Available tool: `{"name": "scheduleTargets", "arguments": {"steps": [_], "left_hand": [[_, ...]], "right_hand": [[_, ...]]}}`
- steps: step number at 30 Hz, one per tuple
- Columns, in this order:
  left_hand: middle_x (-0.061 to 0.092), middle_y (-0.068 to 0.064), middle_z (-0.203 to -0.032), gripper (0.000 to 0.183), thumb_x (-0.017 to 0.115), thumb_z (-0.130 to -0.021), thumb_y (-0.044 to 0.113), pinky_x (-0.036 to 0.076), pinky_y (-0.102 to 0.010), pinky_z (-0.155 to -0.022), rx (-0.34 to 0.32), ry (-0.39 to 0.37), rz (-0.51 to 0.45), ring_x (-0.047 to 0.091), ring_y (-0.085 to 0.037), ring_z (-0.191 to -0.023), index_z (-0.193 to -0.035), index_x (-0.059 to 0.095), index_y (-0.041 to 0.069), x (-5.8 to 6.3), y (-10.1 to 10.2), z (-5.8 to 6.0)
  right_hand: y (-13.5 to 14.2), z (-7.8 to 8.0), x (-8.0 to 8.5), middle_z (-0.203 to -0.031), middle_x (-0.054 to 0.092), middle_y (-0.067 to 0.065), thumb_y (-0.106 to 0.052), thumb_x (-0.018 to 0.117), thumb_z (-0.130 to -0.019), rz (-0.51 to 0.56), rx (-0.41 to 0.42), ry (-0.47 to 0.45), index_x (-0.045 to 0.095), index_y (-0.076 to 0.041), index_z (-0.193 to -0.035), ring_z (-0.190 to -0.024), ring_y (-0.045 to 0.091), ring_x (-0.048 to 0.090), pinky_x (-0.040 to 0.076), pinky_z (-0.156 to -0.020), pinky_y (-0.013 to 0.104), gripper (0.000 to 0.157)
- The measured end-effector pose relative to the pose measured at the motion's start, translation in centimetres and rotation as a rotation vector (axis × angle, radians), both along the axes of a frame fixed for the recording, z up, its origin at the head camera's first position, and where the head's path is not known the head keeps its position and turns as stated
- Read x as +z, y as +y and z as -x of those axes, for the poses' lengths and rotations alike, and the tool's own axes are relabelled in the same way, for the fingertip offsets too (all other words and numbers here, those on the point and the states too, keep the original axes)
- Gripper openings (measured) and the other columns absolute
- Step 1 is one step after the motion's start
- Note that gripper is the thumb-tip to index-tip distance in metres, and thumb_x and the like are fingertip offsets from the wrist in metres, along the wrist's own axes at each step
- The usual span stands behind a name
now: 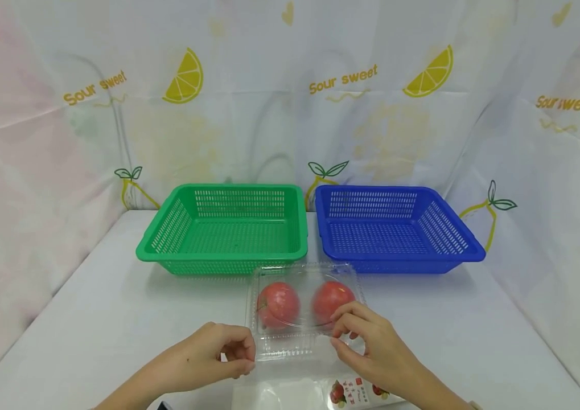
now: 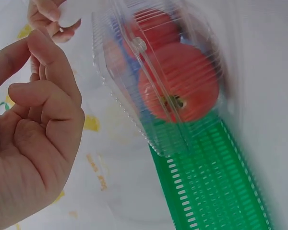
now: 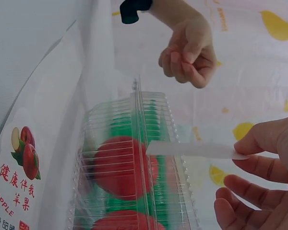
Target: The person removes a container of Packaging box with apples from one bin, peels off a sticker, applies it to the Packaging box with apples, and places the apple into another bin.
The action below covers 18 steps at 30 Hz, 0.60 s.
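Note:
A clear plastic clamshell box (image 1: 290, 348) lies in front of the baskets with two red apples (image 1: 279, 304) inside. Its lid is down. My right hand (image 1: 371, 341) is over the box's near right corner. Thumb and forefinger pinch a whitish translucent strip (image 3: 192, 149), whose far end overlaps the box's edge in the right wrist view. My left hand (image 1: 225, 353) hovers beside the near left corner, its fingers loosely curled and thumb near the forefinger. Nothing shows between those fingers (image 2: 53, 57). Whether it touches the box I cannot tell.
A green basket (image 1: 228, 256) stands at the back left, a blue basket (image 1: 402, 257) at the back right. A pale sheet with printed apples and APPLE lettering (image 1: 353, 392) lies at the table's front edge. A patterned cloth (image 1: 249, 114) hangs behind.

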<state>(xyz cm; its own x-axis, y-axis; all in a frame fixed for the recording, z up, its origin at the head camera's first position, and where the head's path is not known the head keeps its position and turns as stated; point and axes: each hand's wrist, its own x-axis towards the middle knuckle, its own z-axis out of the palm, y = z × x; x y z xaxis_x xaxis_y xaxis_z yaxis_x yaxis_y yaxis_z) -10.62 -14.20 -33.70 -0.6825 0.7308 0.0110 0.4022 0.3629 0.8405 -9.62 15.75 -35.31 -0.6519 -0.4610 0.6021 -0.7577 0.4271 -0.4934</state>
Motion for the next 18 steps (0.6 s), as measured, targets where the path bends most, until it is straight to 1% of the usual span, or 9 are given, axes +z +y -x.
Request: {"name": "scheduleTargets", "arguments": {"steps": [3, 6, 8, 11, 13, 16, 18], "left_hand": [[0.059, 0.009, -0.071, 0.005, 0.061, -0.088, 0.017, 0.047, -0.023, -0.051, -0.022, -0.046, -0.054, 0.057, -0.005, -0.062, -0.084, 0.058, 0.015, 0.3, 0.5, 0.3], [0.061, 0.007, -0.072, 0.006, 0.059, -0.09, 0.017, 0.049, -0.026, -0.056, -0.023, -0.09, -0.081, 0.059, -0.01, -0.062, -0.086, 0.058, 0.012, 0.5, 1.0, 0.7], [0.061, 0.005, -0.072, 0.008, 0.058, -0.09, 0.017, 0.05, -0.028, -0.059, -0.015, -0.113, -0.084, 0.06, -0.011, -0.062, -0.086, 0.058, 0.011, 0.7, 1.3, 1.1], [0.062, 0.002, -0.072, 0.009, 0.058, -0.09, 0.016, 0.051, -0.031, -0.062, 0.0, -0.116, -0.081, 0.06, -0.015, -0.063, -0.086, 0.058, 0.009, 0.8, 1.8, 1.8], [0.062, 0.0, -0.072, 0.009, 0.057, -0.091, 0.015, 0.051, -0.032, -0.062, 0.007, -0.106, -0.078, 0.06, -0.017, -0.064, -0.086, 0.058, 0.007, 1.0, 2.2, 2.3], [0.062, -0.006, -0.073, 0.009, 0.056, -0.091, 0.014, 0.05, -0.033, -0.063, 0.012, -0.103, -0.073, 0.06, -0.02, -0.065, -0.086, 0.058, 0.007, 1.2, 2.9, 3.0], [0.061, -0.006, -0.072, 0.01, 0.056, -0.092, 0.016, 0.049, -0.03, -0.06, 0.009, -0.11, -0.065, 0.06, -0.02, -0.064, -0.086, 0.058, 0.007, 1.3, 3.4, 3.4]], "right_hand": [[-0.1, 0.0, 0.1, -0.1, 0.056, -0.006, 0.0, 0.07, -0.075, -0.003, 0.011, -0.015, 0.057, -0.021, -0.082, -0.08, 0.007, 0.054, 0.046, -0.062, 0.018, 0.025], [-0.1, 0.2, 0.3, -0.101, 0.056, -0.005, -0.003, 0.068, -0.079, -0.003, 0.041, 0.007, 0.057, -0.02, -0.083, -0.081, 0.007, 0.054, 0.046, -0.064, 0.017, 0.02], [-0.2, 0.4, 0.5, -0.102, 0.056, -0.003, -0.008, 0.066, -0.082, -0.005, 0.062, 0.049, 0.057, -0.018, -0.083, -0.08, 0.007, 0.055, 0.046, -0.066, 0.016, 0.014], [-0.2, 0.9, 1.1, -0.102, 0.056, 0.0, -0.014, 0.061, -0.087, -0.011, 0.077, 0.129, 0.058, -0.016, -0.084, -0.078, 0.007, 0.057, 0.046, -0.069, 0.015, 0.005], [-0.3, 1.3, 1.8, -0.102, 0.056, 0.001, -0.018, 0.058, -0.089, -0.022, 0.072, 0.182, 0.059, -0.015, -0.084, -0.08, 0.011, 0.059, 0.046, -0.073, 0.016, 0.006], [-0.4, 1.8, 2.8, -0.102, 0.057, 0.002, -0.021, 0.055, -0.091, -0.041, 0.059, 0.225, 0.06, -0.014, -0.086, -0.084, 0.015, 0.06, 0.046, -0.076, 0.017, 0.011], [-0.5, 2.0, 3.4, -0.103, 0.057, 0.002, -0.023, 0.053, -0.092, -0.047, 0.059, 0.243, 0.061, -0.014, -0.087, -0.089, 0.017, 0.059, 0.046, -0.078, 0.018, 0.013]]}}
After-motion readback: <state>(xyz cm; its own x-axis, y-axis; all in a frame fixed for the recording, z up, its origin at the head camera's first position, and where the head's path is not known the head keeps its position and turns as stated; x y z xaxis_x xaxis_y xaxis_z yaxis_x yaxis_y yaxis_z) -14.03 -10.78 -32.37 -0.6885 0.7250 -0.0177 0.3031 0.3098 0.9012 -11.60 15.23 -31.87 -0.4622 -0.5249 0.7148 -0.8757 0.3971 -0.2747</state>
